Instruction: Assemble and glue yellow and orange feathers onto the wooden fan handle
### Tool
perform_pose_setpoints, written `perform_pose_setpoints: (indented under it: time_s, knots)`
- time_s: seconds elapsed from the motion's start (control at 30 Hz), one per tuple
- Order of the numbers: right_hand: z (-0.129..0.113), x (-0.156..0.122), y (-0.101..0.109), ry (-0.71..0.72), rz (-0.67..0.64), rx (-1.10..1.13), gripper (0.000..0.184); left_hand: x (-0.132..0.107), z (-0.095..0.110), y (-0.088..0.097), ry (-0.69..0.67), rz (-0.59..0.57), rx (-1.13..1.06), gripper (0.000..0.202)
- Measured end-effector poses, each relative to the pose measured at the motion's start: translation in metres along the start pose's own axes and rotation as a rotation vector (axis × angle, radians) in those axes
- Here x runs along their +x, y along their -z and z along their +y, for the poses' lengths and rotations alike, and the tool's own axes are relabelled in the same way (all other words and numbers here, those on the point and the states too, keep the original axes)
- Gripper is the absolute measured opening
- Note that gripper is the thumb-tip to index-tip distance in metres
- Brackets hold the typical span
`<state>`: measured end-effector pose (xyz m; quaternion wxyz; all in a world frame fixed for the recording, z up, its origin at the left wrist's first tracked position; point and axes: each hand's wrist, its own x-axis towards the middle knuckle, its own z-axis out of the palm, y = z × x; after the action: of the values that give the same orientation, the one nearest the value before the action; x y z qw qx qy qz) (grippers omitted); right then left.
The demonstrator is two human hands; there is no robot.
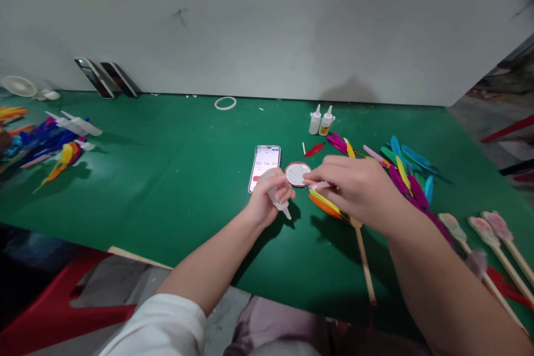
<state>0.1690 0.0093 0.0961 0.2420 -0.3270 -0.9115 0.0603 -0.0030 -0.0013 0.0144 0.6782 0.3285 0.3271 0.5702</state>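
Observation:
My left hand (273, 197) is wrapped round a small white squeeze bottle (283, 208), its nozzle pointing down over the table. My right hand (359, 186) is closed in a pinch, with something small and pale pink at the fingertips that I cannot make out. Beneath it, yellow and orange feathers (324, 204) lie at the head of a wooden stick (365, 261), partly hidden by the hand. A round white dish with a red rim (297, 174) sits just beyond the right fingertips. Beside my left hand lies a phone (265, 164) showing a timer.
Two white bottles (321, 122) stand near the wall. Loose colored feathers (411, 169) and several wooden sticks with decorated heads (486, 231) lie at right. More feathers (54, 142) are heaped at left. A white ring (226, 103) and a red feather (314, 149) rest on the green table (167, 178).

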Motion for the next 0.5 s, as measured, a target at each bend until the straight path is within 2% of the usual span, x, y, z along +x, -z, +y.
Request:
perform_pose_setpoints:
  time_s: [0.1,0.23,0.4,0.5]
  knots:
    - [0.004,0.000,0.002,-0.054,-0.012,-0.067,0.021,0.005,0.007,0.000,0.093,-0.008,-0.155,0.041]
    - [0.007,0.001,0.000,-0.084,-0.045,-0.073,0.020,0.008,0.006,0.001,0.143,-0.002,-0.206,0.047]
    - [0.011,0.000,-0.004,-0.085,-0.062,-0.070,0.022,0.007,0.005,0.002,0.192,-0.104,-0.295,0.039]
    - [0.013,0.000,-0.002,-0.068,-0.036,-0.061,0.019,0.006,0.010,0.002,0.214,-0.126,-0.304,0.028]
